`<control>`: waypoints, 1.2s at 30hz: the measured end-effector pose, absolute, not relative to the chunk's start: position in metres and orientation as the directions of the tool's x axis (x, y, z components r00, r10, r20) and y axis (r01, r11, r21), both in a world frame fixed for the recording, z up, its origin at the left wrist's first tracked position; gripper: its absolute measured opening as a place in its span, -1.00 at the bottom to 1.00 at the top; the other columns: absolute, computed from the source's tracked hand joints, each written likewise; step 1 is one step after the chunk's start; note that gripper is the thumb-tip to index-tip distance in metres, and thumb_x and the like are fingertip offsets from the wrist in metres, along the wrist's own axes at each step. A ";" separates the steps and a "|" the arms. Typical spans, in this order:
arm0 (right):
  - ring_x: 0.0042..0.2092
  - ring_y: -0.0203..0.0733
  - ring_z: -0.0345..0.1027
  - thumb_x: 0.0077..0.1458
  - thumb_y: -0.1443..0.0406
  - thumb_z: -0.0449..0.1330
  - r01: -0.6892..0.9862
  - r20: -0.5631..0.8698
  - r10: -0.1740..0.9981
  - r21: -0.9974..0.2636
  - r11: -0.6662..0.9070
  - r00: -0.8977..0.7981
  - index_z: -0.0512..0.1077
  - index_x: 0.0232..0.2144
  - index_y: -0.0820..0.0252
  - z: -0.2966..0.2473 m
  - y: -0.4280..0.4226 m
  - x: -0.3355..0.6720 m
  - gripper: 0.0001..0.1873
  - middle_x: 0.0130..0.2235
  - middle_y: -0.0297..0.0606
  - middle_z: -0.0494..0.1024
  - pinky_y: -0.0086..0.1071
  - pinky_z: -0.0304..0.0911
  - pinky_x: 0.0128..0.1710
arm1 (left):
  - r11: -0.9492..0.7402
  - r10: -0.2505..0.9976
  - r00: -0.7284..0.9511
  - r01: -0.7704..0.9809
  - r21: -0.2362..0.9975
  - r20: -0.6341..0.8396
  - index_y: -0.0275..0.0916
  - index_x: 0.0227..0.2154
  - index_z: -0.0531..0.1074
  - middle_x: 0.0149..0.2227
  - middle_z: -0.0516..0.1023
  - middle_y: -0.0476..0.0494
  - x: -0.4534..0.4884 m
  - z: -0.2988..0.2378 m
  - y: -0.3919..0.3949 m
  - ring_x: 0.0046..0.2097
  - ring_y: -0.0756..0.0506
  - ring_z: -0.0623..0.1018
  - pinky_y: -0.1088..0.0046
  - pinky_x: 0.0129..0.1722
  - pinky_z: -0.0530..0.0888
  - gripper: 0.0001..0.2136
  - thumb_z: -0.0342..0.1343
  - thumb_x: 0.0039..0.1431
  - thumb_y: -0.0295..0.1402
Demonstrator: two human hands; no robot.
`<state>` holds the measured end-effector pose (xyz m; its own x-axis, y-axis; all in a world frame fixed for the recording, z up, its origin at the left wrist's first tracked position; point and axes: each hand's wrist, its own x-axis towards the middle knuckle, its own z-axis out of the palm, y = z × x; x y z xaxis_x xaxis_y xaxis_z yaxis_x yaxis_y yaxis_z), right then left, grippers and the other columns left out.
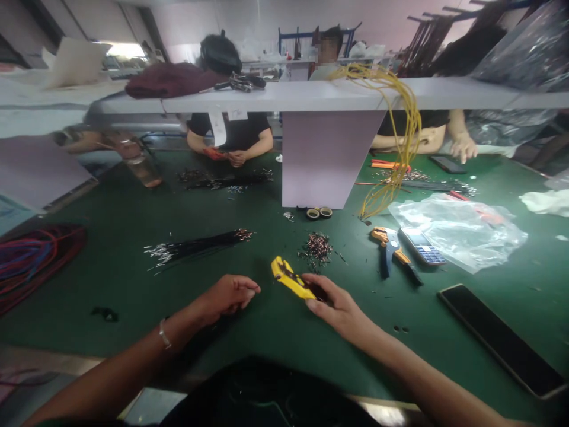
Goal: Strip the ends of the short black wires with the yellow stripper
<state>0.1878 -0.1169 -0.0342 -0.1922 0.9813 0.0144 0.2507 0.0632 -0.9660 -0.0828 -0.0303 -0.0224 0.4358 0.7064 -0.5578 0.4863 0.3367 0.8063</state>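
A yellow crimping tool point(294, 286) is in my right hand point(331, 302), its head pointing up and left over the green table. My left hand point(233, 295) is a short way to its left, thumb and fingers pinched together; whatever is between them is too small to make out. Just beyond the tool lies a heap of small copper-coloured terminals point(317, 246). A bundle of black wires point(204, 244) stretches across the table past my left hand, silvery ends at the left and coppery ends at the right.
To the right lie an orange-and-blue wire stripper point(393, 254), a keypad phone point(422, 245), a plastic bag point(462, 231) and a large dark phone point(500, 338). Tape rolls point(319, 213) sit by the upright panel point(326, 160). Yellow wires point(406, 112) hang from the shelf point(267, 102). Co-workers sit opposite.
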 end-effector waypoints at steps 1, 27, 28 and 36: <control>0.05 0.00 0.33 0.13 0.12 0.17 0.166 -0.025 0.983 -0.986 0.006 -0.182 0.28 0.11 0.14 -0.029 -0.117 0.189 -0.49 0.05 -0.11 0.44 -0.08 0.24 0.08 | 0.341 0.700 0.440 0.486 0.804 -0.563 -0.38 -0.17 0.45 -0.60 0.33 0.07 -0.081 -0.022 -0.029 -0.63 0.11 0.14 0.55 -0.64 -0.06 -0.61 0.14 0.00 -0.18; -0.11 -0.07 0.32 -0.12 0.37 0.07 0.203 -0.004 0.979 -0.978 0.038 -0.202 0.25 -0.12 0.19 -0.032 -0.145 0.185 -0.59 -0.16 -0.18 0.45 -0.19 0.22 -0.09 | 0.330 0.653 0.494 0.497 0.803 -0.574 -0.37 -0.19 0.47 -0.62 0.32 0.09 -0.056 -0.015 -0.027 -0.66 0.14 0.07 0.52 -0.64 -0.08 -0.66 0.14 0.02 -0.22; -0.12 -0.07 0.32 -0.12 0.38 0.06 0.227 -0.008 0.978 -0.973 0.041 -0.211 0.25 -0.12 0.19 -0.032 -0.145 0.185 -0.58 -0.15 -0.18 0.45 -0.19 0.23 -0.09 | 0.324 0.654 0.495 0.500 0.803 -0.572 -0.37 -0.20 0.47 -0.62 0.32 0.09 -0.054 -0.015 -0.027 -0.65 0.14 0.07 0.52 -0.64 -0.08 -0.67 0.14 0.03 -0.23; -0.02 -0.04 0.31 -0.08 0.39 0.06 0.294 0.004 0.971 -0.953 0.076 -0.239 0.26 -0.01 0.18 -0.036 -0.148 0.190 -0.50 -0.04 -0.13 0.43 -0.16 0.20 0.01 | 0.289 0.670 0.502 0.502 0.815 -0.547 -0.35 -0.20 0.49 -0.62 0.32 0.09 -0.048 -0.017 -0.024 -0.62 0.11 0.12 0.53 -0.61 -0.01 -0.68 0.12 0.05 -0.23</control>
<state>0.1895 -0.1482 -0.0360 -0.2386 0.9711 0.0040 0.2939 0.0762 -0.9528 -0.0479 -0.0240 -0.0172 0.5017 0.6704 -0.5466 0.5022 0.2888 0.8151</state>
